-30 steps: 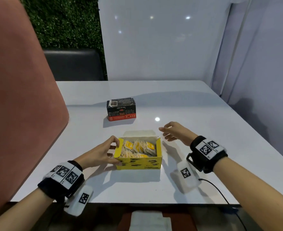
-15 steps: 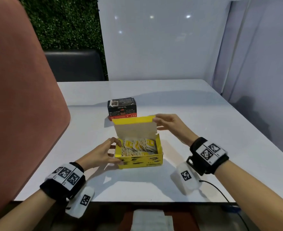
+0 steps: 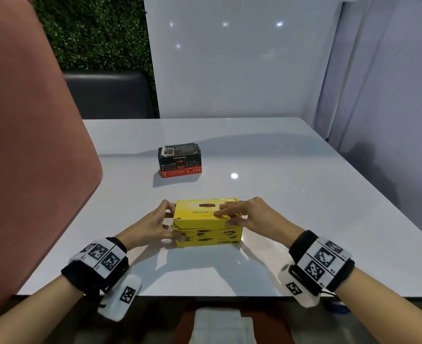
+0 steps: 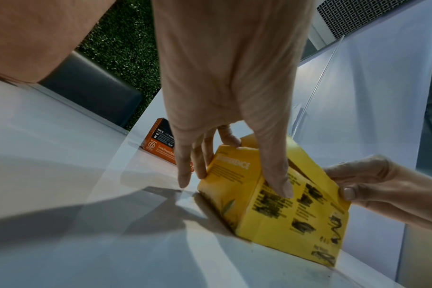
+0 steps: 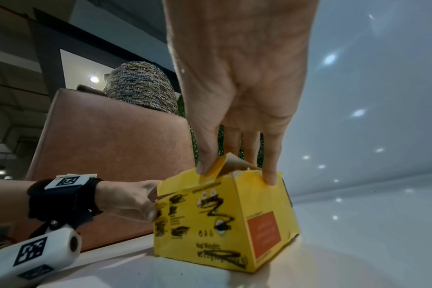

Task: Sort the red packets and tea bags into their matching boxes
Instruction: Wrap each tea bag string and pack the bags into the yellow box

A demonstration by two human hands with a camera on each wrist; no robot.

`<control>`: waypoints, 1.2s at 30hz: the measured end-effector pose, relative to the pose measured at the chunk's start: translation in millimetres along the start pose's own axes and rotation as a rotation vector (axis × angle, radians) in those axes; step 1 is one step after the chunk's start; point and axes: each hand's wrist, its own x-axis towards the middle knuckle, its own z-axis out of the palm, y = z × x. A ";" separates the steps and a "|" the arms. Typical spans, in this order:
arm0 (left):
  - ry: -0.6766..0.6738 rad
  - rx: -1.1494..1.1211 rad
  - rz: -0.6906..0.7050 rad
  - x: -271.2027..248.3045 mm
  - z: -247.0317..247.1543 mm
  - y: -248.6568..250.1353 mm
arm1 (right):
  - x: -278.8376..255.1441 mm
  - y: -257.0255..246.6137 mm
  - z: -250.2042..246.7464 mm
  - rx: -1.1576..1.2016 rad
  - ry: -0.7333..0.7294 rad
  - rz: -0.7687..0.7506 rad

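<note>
My left hand (image 3: 153, 225) grips the yellow box's (image 3: 206, 227) end on the counter (image 3: 292, 194) while my right hand (image 3: 249, 214) pinches its lid flap down, so with the black-and-red box (image 3: 179, 160) apparently closed beyond and no loose packets visible, sorting seems nearly finished.

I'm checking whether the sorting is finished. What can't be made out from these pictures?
- Contents of the yellow box: hidden in every view by its lowered lid and the right hand.
- Contents of the black and red box: closed in the head view, partly behind the left hand in the left wrist view.
</note>
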 end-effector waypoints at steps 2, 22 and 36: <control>-0.010 0.006 0.001 0.6 -0.4 -0.4 | -0.1 -0.6 -2.1 -0.015 0.004 0.002; -0.104 0.464 0.195 -3.2 14.5 27.0 | -4.1 -10.8 -3.2 -0.180 -0.027 0.051; -0.059 0.533 0.122 21.7 -30.0 45.1 | -2.3 -7.0 6.0 -0.491 -0.163 -0.057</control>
